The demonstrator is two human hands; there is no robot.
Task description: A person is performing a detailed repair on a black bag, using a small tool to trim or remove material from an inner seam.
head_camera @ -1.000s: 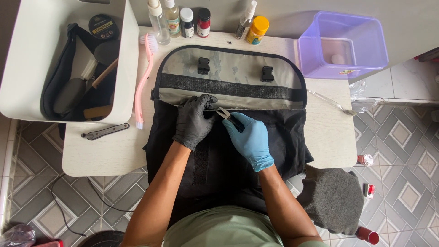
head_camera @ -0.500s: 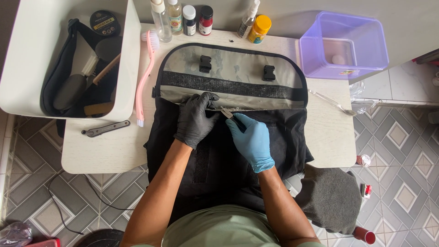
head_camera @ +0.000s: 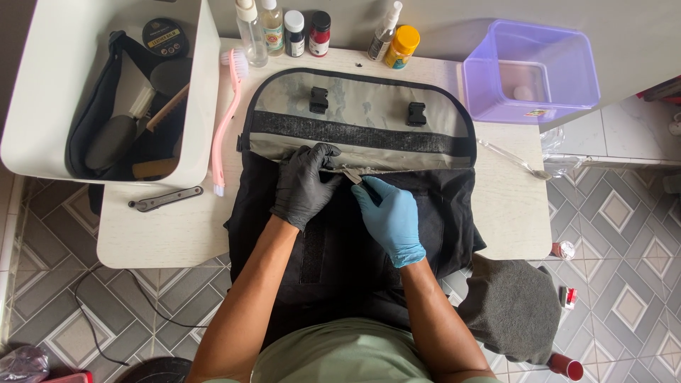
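The black bag (head_camera: 333, 234) lies on the surface (head_camera: 170, 234) w/ its grey flap (head_camera: 362, 120) thrown open toward the bottles (head_camera: 291, 32). Left hand (head_camera: 303, 186), black glove, presses flat on the bag's top edge, fingers spread, clamped on nothing; right hand (head_camera: 390, 216), blue glove, has its grip pinched together on a small grey piece (head_camera: 352, 174) at the flap seam, prob. a zip pull, too small to tell. Risk: a hard tug could make the pull slip from the glove or snag the fabric, since half the bag hangs off the front edge and could slide.
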